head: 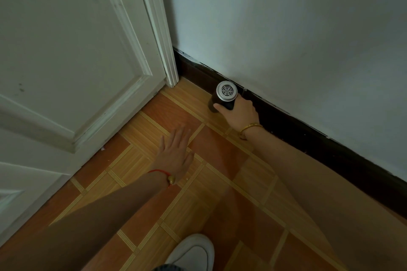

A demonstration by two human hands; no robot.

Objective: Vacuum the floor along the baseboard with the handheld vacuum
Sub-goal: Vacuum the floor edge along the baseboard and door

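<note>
A black handheld vacuum (pixel 222 99) with a round silver vented end cap stands nose-down on the floor beside the dark baseboard (pixel 308 136). My right hand (pixel 241 114) is wrapped around its body, a gold bangle on the wrist. The nozzle end is hidden under the vacuum's body. My left hand (pixel 175 152) lies flat on the orange patterned tile floor (pixel 220 182), fingers apart, holding nothing, a red string bracelet on the wrist.
A white panelled door (pixel 72 61) and its frame (pixel 167 55) close off the corner on the left. A white wall (pixel 297 28) rises above the baseboard. A white shoe (pixel 193 253) sits at the bottom edge.
</note>
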